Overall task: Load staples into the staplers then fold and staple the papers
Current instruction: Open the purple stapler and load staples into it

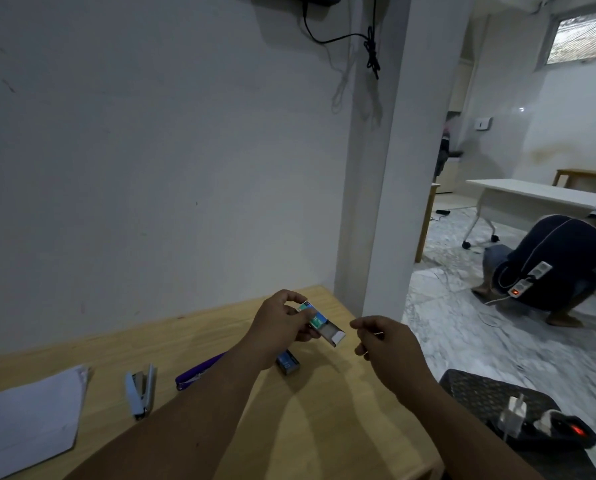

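Observation:
My left hand (282, 322) holds a small staple box (319, 322) above the wooden table (324, 427); its white inner tray is slid out toward the right. My right hand (381, 341) is just right of the tray, fingers pinched on what looks like a thin strip of staples. A second, dark blue staple box (288, 362) lies on the table under my left wrist. A light blue stapler (140, 389) lies hinged open at the left. A purple stapler (199, 370) lies partly hidden by my left forearm. A stack of white papers (29, 420) sits at the table's left edge.
The table stands against a white wall with a pillar at its far right corner. A black stool (490, 393) with a power strip (563, 429) and charger is at the right. A person (559, 265) crouches on the marble floor beside a white desk (539, 197).

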